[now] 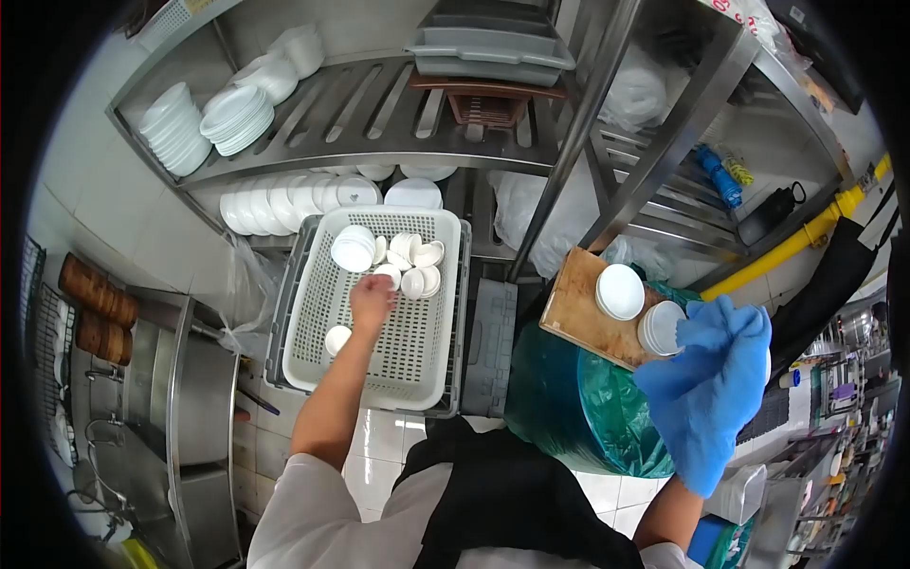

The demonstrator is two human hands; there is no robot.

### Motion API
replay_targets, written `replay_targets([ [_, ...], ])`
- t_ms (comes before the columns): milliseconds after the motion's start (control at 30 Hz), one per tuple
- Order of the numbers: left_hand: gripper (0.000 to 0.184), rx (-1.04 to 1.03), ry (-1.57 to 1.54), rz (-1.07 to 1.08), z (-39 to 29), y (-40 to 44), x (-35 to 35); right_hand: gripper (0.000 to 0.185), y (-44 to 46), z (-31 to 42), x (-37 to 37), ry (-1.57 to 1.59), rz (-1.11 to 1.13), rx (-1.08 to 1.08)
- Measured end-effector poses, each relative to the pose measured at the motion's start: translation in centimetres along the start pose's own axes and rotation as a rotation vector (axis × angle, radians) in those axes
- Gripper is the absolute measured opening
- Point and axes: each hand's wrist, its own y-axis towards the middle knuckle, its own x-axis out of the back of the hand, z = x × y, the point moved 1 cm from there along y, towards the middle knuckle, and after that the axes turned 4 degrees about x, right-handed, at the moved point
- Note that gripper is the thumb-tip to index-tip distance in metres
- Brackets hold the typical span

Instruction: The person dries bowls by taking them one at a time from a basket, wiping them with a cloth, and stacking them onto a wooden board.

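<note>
The left hand (373, 302) reaches into a pale perforated basket (403, 349), its fingers partly bent at a small white bowl (388, 274); whether they have closed on it, I cannot tell. The right hand is hidden by a blue cloth (711, 379) draped around it, so its opening and whatever it grips cannot be made out.

The small bowl looks light, stiff and smooth, probably ceramic or hard plastic; it would likely be slippery if wet and might chip if knocked. The rim offers the surest hold, with thumb and fingers on opposite sides. The cloth looks soft and limp, easy to bunch anywhere.

The small bowl lies right at the left fingertips. Just beyond it is a cluster of similar bowls (427, 282), with a stack of white dishes (353, 248) beside them toward the basket's far left corner. A single white cup (337, 339) sits nearer the person, left of the forearm.

By the cloth, a wooden board (561, 308) bears a white bowl (621, 291) and a second one (659, 329), the latter next to the cloth. The board rests over a green-lined bin (616, 408). Farther out, a metal shelf (332, 109) carries stacked white plates (237, 119).
</note>
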Motion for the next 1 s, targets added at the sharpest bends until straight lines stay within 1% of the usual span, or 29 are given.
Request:
replay_targets([
  [33, 0.014, -0.087, -0.009, -0.077, 0.3, 2.4, 0.4, 0.026, -0.6, 0.3, -0.2, 0.043, 0.016, -0.022],
  [67, 0.016, -0.115, -0.005, -0.118, 1.0, 5.4, 1.0, 0.026, -1.1, 0.6, -0.4, 0.085, 0.031, -0.044],
  [100, 0.017, -0.111, 0.021, -0.180, 1.5, 8.1, 1.5, 0.026, -1.7, 0.9, -0.6, 0.127, 0.045, -0.068],
  [133, 0.019, -0.105, 0.048, -0.241, 1.9, 10.5, 1.9, 0.025, -1.6, 0.8, 0.7, 0.235, 0.149, -0.153],
  [167, 0.020, -0.100, 0.073, -0.302, 2.4, 12.7, 2.1, 0.024, -2.1, 0.7, 0.5, 0.259, 0.160, -0.216],
  [200, 0.020, -0.093, 0.030, -0.325, 3.0, 14.9, 2.1, 0.024, -2.7, 0.6, 0.3, 0.282, 0.171, -0.280],
  [233, 0.020, -0.086, -0.015, -0.349, 3.6, 16.9, 2.1, 0.024, -3.3, 0.5, 0.1, 0.305, 0.179, -0.344],
  [267, 0.021, -0.079, -0.059, -0.374, 3.8, 18.0, 1.9, 0.026, -4.8, 0.7, -1.6, 0.192, 0.069, -0.359],
  [367, 0.023, 0.089, -0.162, -0.292, 0.9, 15.4, 1.1, 0.034, -6.4, -1.3, 0.0, -0.088, 0.092, -0.322],
  [433, 0.022, -0.006, -0.066, -0.318, 1.6, 15.5, 1.3, 0.033, -9.0, -0.3, -4.1, -0.018, 0.081, -0.441],
  [500, 0.021, -0.089, 0.059, -0.331, 3.1, 15.9, 2.4, 0.034, -9.9, -0.5, -5.1, -0.093, 0.220, -0.528],
  [567, 0.020, -0.163, 0.213, -0.330, 4.8, 16.0, 3.8, 0.034, -10.2, -0.8, -5.6, -0.222, 0.431, -0.566],
  [600, 0.018, -0.203, 0.157, -0.329, 4.0, 13.7, 3.6, 0.034, -10.2, -1.1, -5.6, -0.301, 0.549, -0.561],
  [700, 0.017, -0.207, 0.033, -0.235, 4.5, 12.2, 4.8, 0.034, -10.0, -2.1, -5.8, -0.510, 0.879, -0.473],
  [733, 0.015, -0.204, 0.127, -0.225, 4.7, 11.6, 5.2, 0.035, -9.9, -2.4, -5.9, -0.558, 0.964, -0.436],
  [833, 0.015, -0.055, -0.102, -0.138, 4.0, 8.3, 5.9, 0.035, -9.2, -2.9, -6.1, -0.655, 1.122, -0.323],
  [900, 0.020, 0.024, -0.326, -0.119, 1.1, 3.7, 5.3, 0.036, -8.9, -2.6, -5.9, -0.691, 1.152, -0.276],
  [967, 0.023, 0.091, -0.589, -0.081, 0.3, 0.8, 5.6, 0.036, -8.5, -2.5, -5.4, -0.718, 1.152, -0.242],
  [1000, 0.027, 0.064, -0.700, -0.004, 0.2, -0.6, 5.8, 0.036, -8.4, -2.4, -5.0, -0.730, 1.152, -0.223],
])
